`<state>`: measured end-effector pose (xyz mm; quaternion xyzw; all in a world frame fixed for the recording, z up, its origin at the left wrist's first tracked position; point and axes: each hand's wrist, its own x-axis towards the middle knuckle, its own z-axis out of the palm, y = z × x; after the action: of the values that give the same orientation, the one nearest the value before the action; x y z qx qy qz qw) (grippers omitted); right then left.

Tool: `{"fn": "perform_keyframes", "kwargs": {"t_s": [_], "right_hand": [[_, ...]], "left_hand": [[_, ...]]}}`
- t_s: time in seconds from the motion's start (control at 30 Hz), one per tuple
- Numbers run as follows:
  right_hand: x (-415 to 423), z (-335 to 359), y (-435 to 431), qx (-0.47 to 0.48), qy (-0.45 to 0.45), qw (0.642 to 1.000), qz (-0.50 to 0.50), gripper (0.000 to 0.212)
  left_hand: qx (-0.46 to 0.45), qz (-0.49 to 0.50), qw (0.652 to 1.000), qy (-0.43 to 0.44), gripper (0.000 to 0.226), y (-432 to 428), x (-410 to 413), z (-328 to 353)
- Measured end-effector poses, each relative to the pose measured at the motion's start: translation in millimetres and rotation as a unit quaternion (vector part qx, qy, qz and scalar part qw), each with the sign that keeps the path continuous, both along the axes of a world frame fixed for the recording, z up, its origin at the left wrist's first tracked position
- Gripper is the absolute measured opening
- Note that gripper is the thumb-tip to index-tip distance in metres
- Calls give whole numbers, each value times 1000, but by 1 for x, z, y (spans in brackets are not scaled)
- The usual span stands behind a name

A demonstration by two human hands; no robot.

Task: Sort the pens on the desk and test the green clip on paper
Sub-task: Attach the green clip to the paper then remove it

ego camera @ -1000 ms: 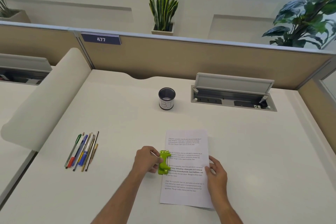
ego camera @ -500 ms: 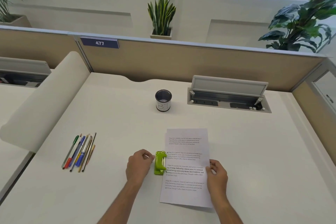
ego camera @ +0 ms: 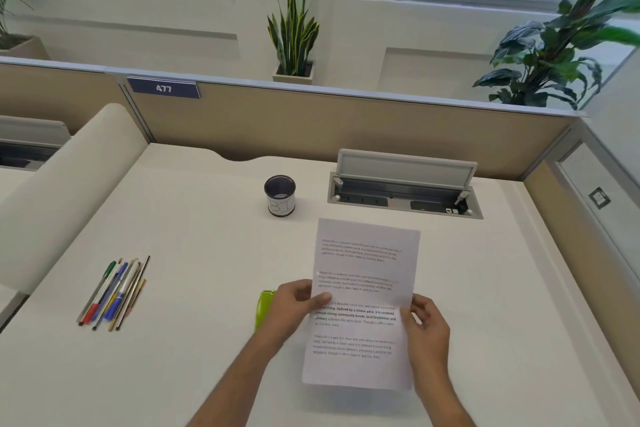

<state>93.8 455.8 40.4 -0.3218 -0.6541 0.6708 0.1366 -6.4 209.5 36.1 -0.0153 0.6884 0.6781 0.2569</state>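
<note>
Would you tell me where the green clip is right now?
In the head view, the green clip lies on the desk, left of the paper, partly behind the left hand.

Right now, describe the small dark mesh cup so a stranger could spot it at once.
Start at the long beige partition behind the white desk, then drop to the open grey cable tray set into the desktop. Just left of it stands the small dark mesh cup, the only upright container there, wrapped in a white handwritten label.

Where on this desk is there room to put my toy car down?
Bare patches: between the pens and the cup, and right of the paper, below the socket box. It is crowded around the green clip, with both hands on the paper.
</note>
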Motion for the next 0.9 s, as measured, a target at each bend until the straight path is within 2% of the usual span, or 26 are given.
{"fn": "perform_keyframes", "kwargs": {"t_s": [0.13, 0.23, 0.37, 0.43, 0.5, 0.6, 0.77, 0.9], "right_hand": [[8, 23, 32, -4, 57, 998, 26, 32], [15, 41, 60, 2, 83, 996, 40, 27], [23, 58, 92, 43, 107, 993, 17, 39], [29, 63, 103, 59, 120, 991, 4, 40], [38, 61, 112, 65, 135, 989, -2, 32], [50, 45, 120, 68, 122, 990, -21, 20], [69, 1, 119, 46, 18, 998, -44, 36], [77, -6, 128, 46, 25, 996, -67, 37]], "left_hand": [[35, 48, 997, 52, 34, 42, 5, 20], [-3, 58, 991, 122, 29, 72, 9, 37], [-58, 79, 970, 222, 6, 110, 20, 53], [-56, 94, 960, 259, 3, 128, 30, 58], [-52, 105, 948, 297, 6, 145, 42, 59], [-64, 116, 941, 313, 11, 170, 59, 42], [-178, 97, 948, 246, 20, 194, 90, -11], [-181, 117, 928, 303, 15, 201, 96, -11]]}}
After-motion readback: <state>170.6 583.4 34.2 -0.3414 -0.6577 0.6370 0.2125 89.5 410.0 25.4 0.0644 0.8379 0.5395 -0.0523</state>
